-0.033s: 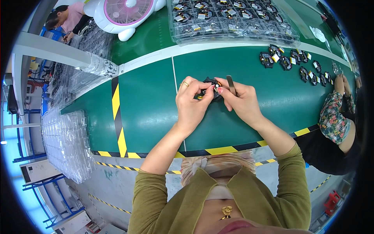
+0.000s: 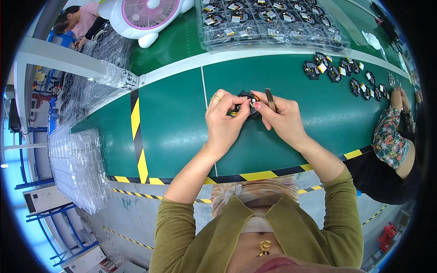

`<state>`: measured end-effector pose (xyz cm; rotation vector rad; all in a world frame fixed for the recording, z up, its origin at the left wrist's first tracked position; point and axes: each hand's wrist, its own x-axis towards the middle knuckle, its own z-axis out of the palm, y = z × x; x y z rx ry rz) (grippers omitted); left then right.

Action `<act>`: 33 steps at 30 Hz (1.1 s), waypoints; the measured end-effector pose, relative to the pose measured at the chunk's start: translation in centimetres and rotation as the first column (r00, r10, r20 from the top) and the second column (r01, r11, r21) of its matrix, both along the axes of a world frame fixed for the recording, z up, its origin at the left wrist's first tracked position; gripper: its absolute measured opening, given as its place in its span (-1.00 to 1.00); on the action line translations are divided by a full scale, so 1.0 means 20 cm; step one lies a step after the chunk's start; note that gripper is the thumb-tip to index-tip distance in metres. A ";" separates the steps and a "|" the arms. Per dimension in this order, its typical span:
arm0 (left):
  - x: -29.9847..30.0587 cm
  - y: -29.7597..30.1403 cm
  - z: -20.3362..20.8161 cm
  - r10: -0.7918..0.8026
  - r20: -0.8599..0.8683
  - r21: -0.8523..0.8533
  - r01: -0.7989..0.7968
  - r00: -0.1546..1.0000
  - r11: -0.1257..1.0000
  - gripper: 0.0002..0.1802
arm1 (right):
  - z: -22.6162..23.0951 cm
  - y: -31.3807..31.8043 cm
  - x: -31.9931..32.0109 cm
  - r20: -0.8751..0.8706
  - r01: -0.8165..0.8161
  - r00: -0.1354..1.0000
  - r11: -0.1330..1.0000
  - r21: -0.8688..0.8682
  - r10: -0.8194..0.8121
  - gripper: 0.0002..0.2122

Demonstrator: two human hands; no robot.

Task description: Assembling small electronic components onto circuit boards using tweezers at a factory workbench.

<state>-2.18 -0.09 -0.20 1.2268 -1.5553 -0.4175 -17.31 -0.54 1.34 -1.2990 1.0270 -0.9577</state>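
A single view from a fisheye camera worn on the person's head, looking steeply down over their own chest and forearms onto the green desk [image 2: 173,118]. It sits close above the hands, which meet near the picture's middle. Straight desk edges bow toward the dark round rim, and the far side of the desk lies at the top

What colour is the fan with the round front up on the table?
The fan is white with a pink round grille, seen best in the head view, top left of the green table.

Green workbench [image 2: 173,123], clear trays [image 2: 273,22], loose black parts [image 2: 346,75], pink fan [image 2: 145,16]
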 end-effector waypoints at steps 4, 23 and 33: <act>0.00 0.00 0.00 -0.009 -0.001 -0.002 0.009 1.000 1.000 -0.87 | -0.01 0.00 0.00 0.002 -0.003 1.000 0.999 -0.040 0.004 -0.79; 0.01 0.00 0.04 0.028 0.124 -0.015 -0.027 0.992 1.000 -0.84 | -0.05 -0.02 -0.02 -0.125 -0.042 0.992 0.945 -0.325 0.001 -0.75; 0.02 0.01 0.05 -0.086 0.014 0.139 0.083 0.996 0.987 -0.72 | 0.01 -0.01 -0.02 -0.032 -0.045 0.998 0.999 -0.005 0.045 -0.80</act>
